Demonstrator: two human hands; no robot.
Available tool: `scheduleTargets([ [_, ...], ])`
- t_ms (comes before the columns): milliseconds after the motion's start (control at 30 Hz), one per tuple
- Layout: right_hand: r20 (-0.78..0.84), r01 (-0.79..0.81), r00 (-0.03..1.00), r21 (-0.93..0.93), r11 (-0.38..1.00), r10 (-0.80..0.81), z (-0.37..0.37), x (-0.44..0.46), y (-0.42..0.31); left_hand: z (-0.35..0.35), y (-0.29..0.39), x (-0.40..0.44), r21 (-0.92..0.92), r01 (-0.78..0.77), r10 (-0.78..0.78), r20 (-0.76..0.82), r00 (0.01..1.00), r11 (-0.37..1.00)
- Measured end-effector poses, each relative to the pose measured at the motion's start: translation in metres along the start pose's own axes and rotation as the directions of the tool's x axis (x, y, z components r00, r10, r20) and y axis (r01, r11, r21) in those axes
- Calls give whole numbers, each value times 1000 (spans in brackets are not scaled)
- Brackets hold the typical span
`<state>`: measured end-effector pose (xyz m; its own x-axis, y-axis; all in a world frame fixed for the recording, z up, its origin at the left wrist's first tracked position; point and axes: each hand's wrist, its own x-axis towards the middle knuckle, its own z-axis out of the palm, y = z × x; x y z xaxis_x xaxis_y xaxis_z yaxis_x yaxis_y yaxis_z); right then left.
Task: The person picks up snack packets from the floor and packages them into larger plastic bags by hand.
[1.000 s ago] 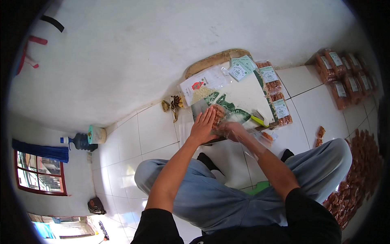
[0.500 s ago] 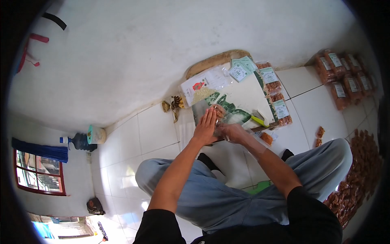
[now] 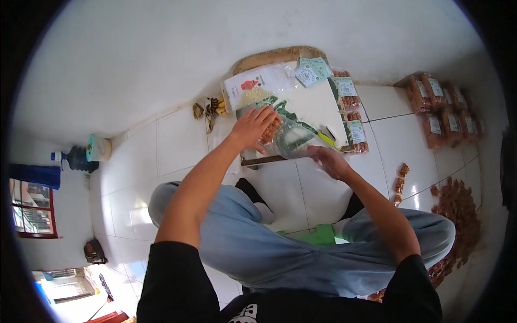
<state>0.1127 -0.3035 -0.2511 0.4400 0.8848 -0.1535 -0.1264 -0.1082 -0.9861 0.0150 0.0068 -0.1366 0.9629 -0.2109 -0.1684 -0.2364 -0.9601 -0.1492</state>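
Note:
A clear plastic bag with brown snack pieces in its left end lies on a low board with a green leaf pattern. My left hand rests over the filled end, fingers stretched out and thumb apart on the near side. At the bag's other end is my right hand, its fingers curled at the plastic edge. Just beyond it lies a yellow-green cutter. Printed green labels and a printed plastic pack lie at the board's far side.
Labelled snack packs stand along the board's right side. More packs are stacked by the wall. Brown pieces are heaped on the tiles at right, with a short row of snacks nearby. Bananas lie left of the board.
My right hand has drawn back to the right, away from my left hand, with the bag stretched between them. The snack pieces now show beside my left fingers. The view has shifted.

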Motion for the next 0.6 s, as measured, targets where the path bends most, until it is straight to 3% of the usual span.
scheduleTargets([
  [100, -68, -129, 989, 34, 991, 131, 1, -38, -43, 8, -5, 11, -9, -95, 95, -27, 995, 995],
  [167, -74, -101, 994, -354, 930, 80, -11, -57, -41, 10, -9, 14, -60, -121, 120, -27, 992, 991],
  [200, -72, -112, 993, -362, 925, 92, -12, -66, -38, 12, -10, 15, -99, -150, 149, -23, 989, 984],
  [267, -36, 67, 995, -459, 886, -94, -12, -84, -32, 16, -11, 15, -126, -152, 146, -55, 988, 980],
  [300, -30, 62, 996, -466, 883, -85, -7, -91, -35, 19, -13, 14, -137, -156, 146, -79, 986, 978],
  [400, -48, 208, 947, -662, 720, -318, 26, -96, -48, 24, -18, 11, -138, -166, 147, -135, 980, 976],
  [533, -212, 93, 917, -710, 698, -337, 41, -92, -20, 24, -31, 10, -96, -181, 167, -136, 977, 979],
  [600, -216, 121, 893, -728, 675, -394, 39, -95, -20, 26, -37, 8, -127, -153, 136, -136, 981, 980],
])
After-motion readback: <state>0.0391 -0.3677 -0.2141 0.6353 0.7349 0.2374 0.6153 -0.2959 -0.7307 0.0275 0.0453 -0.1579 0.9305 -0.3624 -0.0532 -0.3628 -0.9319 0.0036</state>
